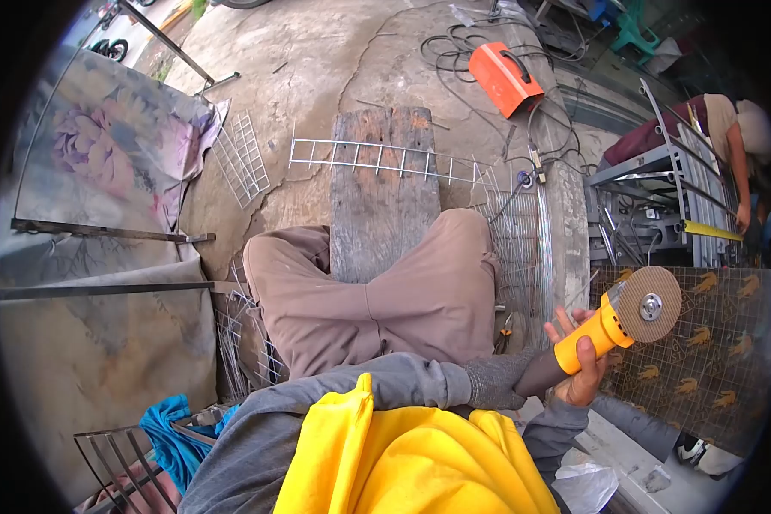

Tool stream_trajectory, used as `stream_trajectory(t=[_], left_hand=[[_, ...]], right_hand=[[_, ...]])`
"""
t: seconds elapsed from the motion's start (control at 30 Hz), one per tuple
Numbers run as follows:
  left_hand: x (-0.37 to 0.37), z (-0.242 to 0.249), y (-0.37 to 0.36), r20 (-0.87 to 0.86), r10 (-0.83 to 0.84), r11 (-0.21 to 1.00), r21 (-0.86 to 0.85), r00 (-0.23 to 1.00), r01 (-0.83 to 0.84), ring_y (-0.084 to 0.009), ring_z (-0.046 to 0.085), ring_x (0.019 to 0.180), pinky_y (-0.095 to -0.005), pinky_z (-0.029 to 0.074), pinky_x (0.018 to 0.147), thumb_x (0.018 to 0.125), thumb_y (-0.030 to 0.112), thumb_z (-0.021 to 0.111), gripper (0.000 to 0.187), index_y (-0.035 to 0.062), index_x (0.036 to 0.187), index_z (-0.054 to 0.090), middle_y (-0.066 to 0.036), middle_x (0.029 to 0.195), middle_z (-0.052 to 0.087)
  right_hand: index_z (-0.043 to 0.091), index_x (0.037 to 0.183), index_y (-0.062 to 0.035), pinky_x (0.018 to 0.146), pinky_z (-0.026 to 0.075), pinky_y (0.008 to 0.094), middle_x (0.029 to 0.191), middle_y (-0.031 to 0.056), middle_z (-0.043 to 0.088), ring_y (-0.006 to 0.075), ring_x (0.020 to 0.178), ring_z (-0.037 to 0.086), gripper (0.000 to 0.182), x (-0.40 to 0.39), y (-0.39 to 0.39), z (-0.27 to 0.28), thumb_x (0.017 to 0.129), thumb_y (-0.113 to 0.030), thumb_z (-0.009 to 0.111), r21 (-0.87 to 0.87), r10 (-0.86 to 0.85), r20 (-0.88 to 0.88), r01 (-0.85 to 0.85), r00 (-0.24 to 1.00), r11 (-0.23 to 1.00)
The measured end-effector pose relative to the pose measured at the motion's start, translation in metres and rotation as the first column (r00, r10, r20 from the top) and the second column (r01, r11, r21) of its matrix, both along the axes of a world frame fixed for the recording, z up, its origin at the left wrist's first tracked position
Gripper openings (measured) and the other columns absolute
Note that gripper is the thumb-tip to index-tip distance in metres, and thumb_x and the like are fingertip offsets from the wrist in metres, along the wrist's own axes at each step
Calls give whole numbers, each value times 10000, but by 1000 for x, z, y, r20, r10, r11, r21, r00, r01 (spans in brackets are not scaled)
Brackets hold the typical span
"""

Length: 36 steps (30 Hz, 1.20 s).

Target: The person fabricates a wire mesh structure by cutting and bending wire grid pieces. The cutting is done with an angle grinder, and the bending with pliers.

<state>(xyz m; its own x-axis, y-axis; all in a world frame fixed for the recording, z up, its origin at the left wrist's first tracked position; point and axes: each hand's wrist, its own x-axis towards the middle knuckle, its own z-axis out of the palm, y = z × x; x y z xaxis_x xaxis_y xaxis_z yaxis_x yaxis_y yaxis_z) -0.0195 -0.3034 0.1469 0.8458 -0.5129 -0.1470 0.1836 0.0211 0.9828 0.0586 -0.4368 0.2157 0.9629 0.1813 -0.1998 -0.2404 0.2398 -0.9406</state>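
Observation:
Off to my right, a yellow angle grinder (593, 338) points up and away, its brown round disc (664, 300) facing up. My left hand (495, 381), in a grey glove, reaches across my body and grips the grinder's dark rear end. Bare fingers of my right hand (584, 381) wrap around the yellow body from beneath. Between my knees lies a worn wooden plank (384, 218). Across its far part rests a narrow, ladder-like welded wire strip (364, 156). Whether the disc is spinning cannot be told.
More wire mesh (244, 158) lies left of the plank, with a mesh stack (518, 231) on the right. An orange machine (505, 79) with cables stands ahead. At right, a co-worker (724, 128) bends over metal frames (685, 163) beside a dark patterned board (702, 360).

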Motion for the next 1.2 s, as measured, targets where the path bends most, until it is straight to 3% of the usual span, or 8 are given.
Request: stream_trajectory(t=[0.17, 0.23, 0.37, 0.87, 0.93, 0.97, 1.07, 1.2], left_hand=[[-5, -9, -1, -32, 17, 999, -31, 999, -18, -383, 567, 1261, -435, 451, 1051, 807, 212, 715, 872, 63, 1551, 287, -239, 1347, 552], [-10, -11, -7, -6, 316, 945, -84, 949, -315, -385, 593, 1201, -439, 469, 1019, 818, 221, 738, 848, 59, 1539, 322, -237, 1334, 552], [2, -19, -3, 10, 394, 919, 6, 919, -394, -384, 598, 1196, -436, 473, 1017, 822, 224, 743, 827, 61, 1527, 342, -231, 1327, 561], [11, -4, 48, 191, 200, 968, 113, 961, -224, -380, 620, 1172, -421, 489, 1007, 840, 240, 768, 726, 71, 1467, 444, -204, 1292, 607], [15, -3, 99, 243, 450, 880, 43, 860, -473, -261, 642, 1013, -366, 523, 903, 884, 243, 775, 578, 41, 1378, 555, -150, 1151, 652], [18, -7, 129, 126, 540, 812, 184, 832, -554, -190, 640, 943, -321, 530, 846, 899, 267, 784, 496, 39, 1304, 609, -97, 1092, 672], [30, -72, 214, 153, 812, 518, 255, 563, -817, -193, 671, 1012, -321, 550, 881, 900, 302, 797, 496, 55, 1290, 615, -108, 1146, 684], [57, -116, 299, 334, 614, 375, 674, 715, -636, -319, 609, 1229, -424, 486, 1041, 863, 354, 780, 589, 100, 1354, 576, -140, 1333, 626]], right_hand=[[482, 1341, -59, 765, 596, 401, 1022, 115, 624, 272, 898, 688, 555, 12, -7, -27, 865, -225, 715, -20, -5, -155, 2, 988, 1000], [491, 1329, -78, 697, 596, 379, 1011, 104, 623, 235, 820, 673, 518, 18, -3, -35, 882, -236, 698, -26, -7, -156, 3, 988, 1000], [505, 1330, -95, 624, 576, 357, 941, 73, 620, 194, 729, 639, 493, 21, 5, -36, 885, -225, 671, -47, -157, -159, 152, 975, 987], [505, 1271, -27, 613, 550, 359, 888, 105, 607, 205, 677, 627, 500, 30, 1, -33, 850, -216, 698, -158, -136, -121, 116, 983, 981], [510, 1276, -45, 613, 556, 354, 886, 93, 603, 194, 681, 624, 490, 29, -7, -34, 857, -220, 695, -193, -145, -136, 117, 980, 974], [514, 1281, -63, 613, 562, 349, 884, 80, 599, 183, 686, 621, 481, 28, -10, -34, 863, -224, 692, -222, -140, -153, 104, 978, 969], [519, 1244, -46, 598, 550, 358, 858, 96, 609, 204, 662, 632, 443, 25, -18, -35, 854, -162, 694, -250, -177, -166, 133, 970, 959], [523, 1207, -51, 584, 550, 354, 855, 96, 607, 201, 643, 626, 403, 17, -31, -38, 855, -151, 692, -295, -222, -178, 163, 959, 941]])
